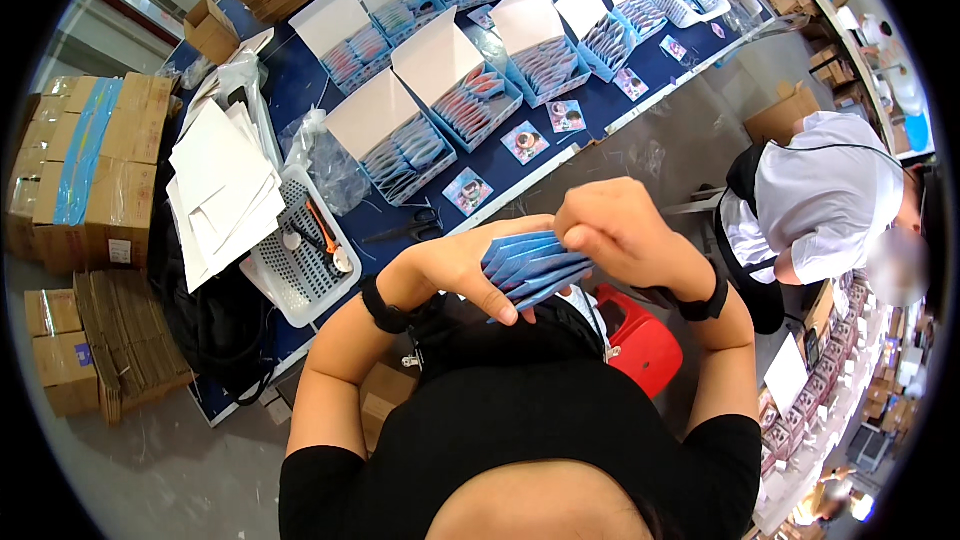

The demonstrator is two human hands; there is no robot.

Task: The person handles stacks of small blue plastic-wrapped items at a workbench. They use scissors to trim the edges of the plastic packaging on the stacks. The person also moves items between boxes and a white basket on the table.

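Note:
My left hand [462, 262] grips a fanned stack of flat blue packets [532, 268] in front of my body, its thumb across their lower left side. At the stack's upper right edge, my right hand [618, 235] is closed, fingers curled and thumb pressed against the packet edges. How many packets its fingertips pinch is hidden. Past my hands, open light-blue boxes [465, 105] with raised white lids stand in rows on the blue table [520, 185], packed with similar packets. Small square picture cards [467, 191] lie before the front row.
Black scissors [410, 227] lie left of my hands, beside a white plastic basket [300, 285] holding an orange-handled tool. White sheets [222, 185] and cartons [110, 165] are farther left. A red stool [645, 342] is by my right side; a seated person [825, 195] works at right.

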